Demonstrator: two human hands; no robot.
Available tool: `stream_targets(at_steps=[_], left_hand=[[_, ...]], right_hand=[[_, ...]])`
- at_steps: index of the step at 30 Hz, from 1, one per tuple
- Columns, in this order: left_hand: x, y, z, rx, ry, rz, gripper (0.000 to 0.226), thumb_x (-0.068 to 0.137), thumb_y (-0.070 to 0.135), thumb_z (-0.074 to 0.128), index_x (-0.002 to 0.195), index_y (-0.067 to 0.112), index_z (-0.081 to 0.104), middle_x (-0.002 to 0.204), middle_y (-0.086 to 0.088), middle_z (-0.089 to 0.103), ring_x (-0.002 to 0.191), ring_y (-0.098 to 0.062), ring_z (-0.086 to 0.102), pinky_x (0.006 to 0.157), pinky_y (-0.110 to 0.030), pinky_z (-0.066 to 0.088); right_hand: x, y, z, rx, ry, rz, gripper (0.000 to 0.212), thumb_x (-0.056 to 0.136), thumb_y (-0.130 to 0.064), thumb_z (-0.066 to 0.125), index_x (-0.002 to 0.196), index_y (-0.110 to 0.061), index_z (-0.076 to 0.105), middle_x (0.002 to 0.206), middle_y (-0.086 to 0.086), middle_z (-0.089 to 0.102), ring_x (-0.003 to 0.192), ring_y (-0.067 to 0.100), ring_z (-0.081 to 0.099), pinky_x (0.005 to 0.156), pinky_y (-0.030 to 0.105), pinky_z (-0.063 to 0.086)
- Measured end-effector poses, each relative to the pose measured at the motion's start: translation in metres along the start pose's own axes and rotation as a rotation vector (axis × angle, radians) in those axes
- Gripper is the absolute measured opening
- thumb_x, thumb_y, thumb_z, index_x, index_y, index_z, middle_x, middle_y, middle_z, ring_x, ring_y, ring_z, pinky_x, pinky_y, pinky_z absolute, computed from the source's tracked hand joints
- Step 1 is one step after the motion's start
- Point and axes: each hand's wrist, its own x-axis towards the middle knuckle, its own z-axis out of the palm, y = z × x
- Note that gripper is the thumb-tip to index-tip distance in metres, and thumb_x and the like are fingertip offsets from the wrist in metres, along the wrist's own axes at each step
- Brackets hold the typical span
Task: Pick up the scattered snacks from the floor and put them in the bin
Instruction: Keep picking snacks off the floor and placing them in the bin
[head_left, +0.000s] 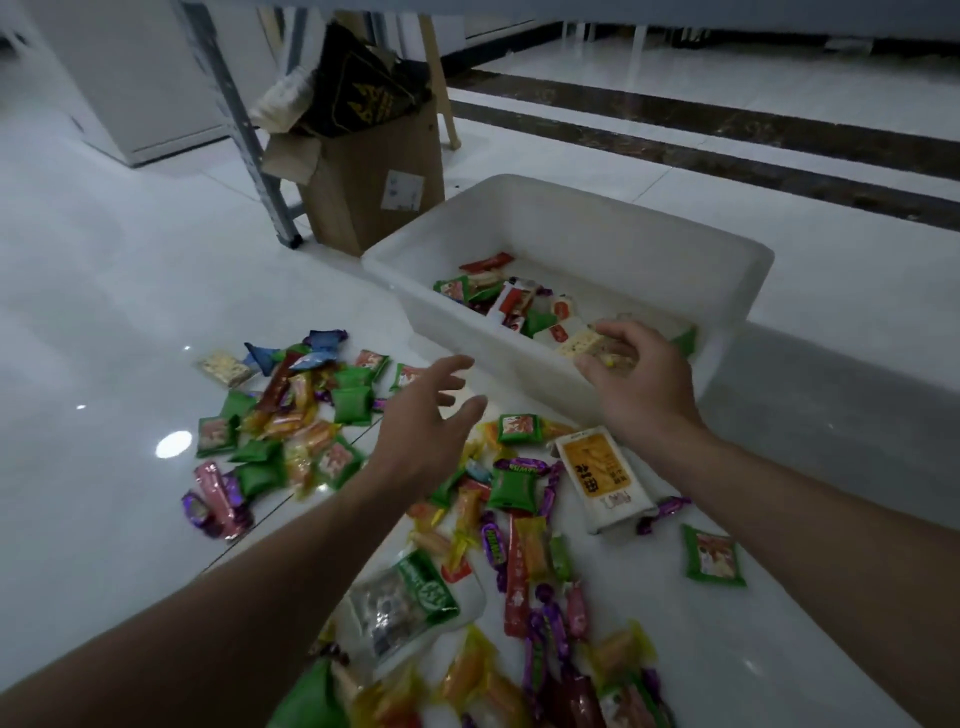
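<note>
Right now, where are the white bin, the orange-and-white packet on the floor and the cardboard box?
white bin (597, 234): head view, inside of its far wall.
orange-and-white packet (597, 465): head view, orange middle of its face.
cardboard box (363, 192): head view, its front side.

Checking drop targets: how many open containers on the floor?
2: rectangular white plastic bin centre-right; brown cardboard box behind it to the left. Others may sit out of view.
</note>
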Motion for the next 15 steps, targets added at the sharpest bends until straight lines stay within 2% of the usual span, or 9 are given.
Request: stream_targets(at_steps=[3,8,13,15], left_hand=[[-0.027,-0.019,-0.018,-0.008,0.021,-0.084,0.041,0.089,0.03,0.063,0.13,0.03,0.054,0.117,0.002,0.062,0.104,-0.014,0.059,0.087,-0.04,0.053],[-0.07,-0.043,-0.028,-0.005,0.021,-0.158,0.042,0.091,0.03,0.061,0.133,0.025,0.052,0.119,-0.001,0.061,0.104,-0.012,0.057,0.082,-0.027,0.047],[-0.106,-0.072,-0.032,0.07,-0.012,-0.197,0.046,0.09,0.041,0.06,0.134,0.033,0.049,0.125,0.002,0.059,0.109,-0.012,0.054,0.092,-0.037,0.049],[-0.119,-0.084,-0.032,0.135,-0.048,-0.199,0.049,0.09,0.042,0.06,0.136,0.035,0.046,0.128,0.001,0.057,0.113,-0.014,0.052,0.092,-0.033,0.045]], right_hand=[[-0.025,-0.005,0.016,-0.041,-0.062,-0.029,0.035,0.089,-0.023,0.066,0.123,-0.022,0.058,0.121,-0.002,0.056,0.109,0.011,0.052,0.091,0.033,0.049],[-0.061,-0.006,0.039,-0.127,-0.235,-0.02,0.039,0.091,-0.028,0.064,0.128,-0.02,0.054,0.121,0.0,0.054,0.106,0.012,0.051,0.091,0.031,0.047],[-0.084,0.001,0.061,-0.174,-0.358,-0.031,0.04,0.092,-0.03,0.064,0.129,-0.023,0.052,0.126,-0.001,0.053,0.103,0.012,0.054,0.086,0.03,0.047],[-0.088,0.003,0.069,-0.204,-0.389,-0.04,0.041,0.091,-0.032,0.065,0.129,-0.024,0.053,0.125,-0.001,0.054,0.103,0.012,0.054,0.087,0.033,0.048]])
